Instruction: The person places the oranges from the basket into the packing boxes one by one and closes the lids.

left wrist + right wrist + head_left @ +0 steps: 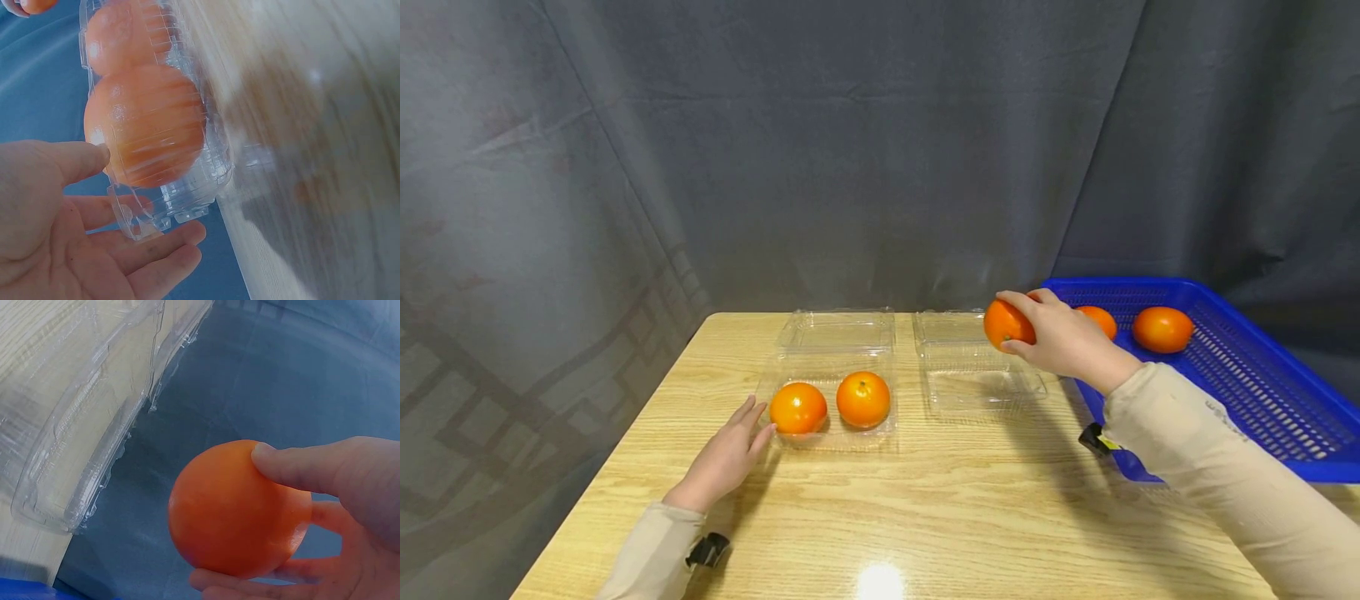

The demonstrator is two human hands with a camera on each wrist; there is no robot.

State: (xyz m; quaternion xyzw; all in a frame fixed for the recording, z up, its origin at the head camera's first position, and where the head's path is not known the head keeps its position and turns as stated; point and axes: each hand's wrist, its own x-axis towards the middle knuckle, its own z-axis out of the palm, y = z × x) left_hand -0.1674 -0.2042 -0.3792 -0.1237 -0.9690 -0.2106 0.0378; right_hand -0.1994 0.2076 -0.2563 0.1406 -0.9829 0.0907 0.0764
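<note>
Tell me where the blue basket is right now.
In the head view, the basket is on the right side, to the right of the empty box, with the right sleeve crossing partly in front of it.

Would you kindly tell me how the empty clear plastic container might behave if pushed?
The empty container is probably light, since its see-through walls look thin. With nothing inside, it might slide readily on the smooth-looking table.

Left grip [726, 460] low with fingers [156, 250] apart, right grip [1062, 337] higher and curled
</note>
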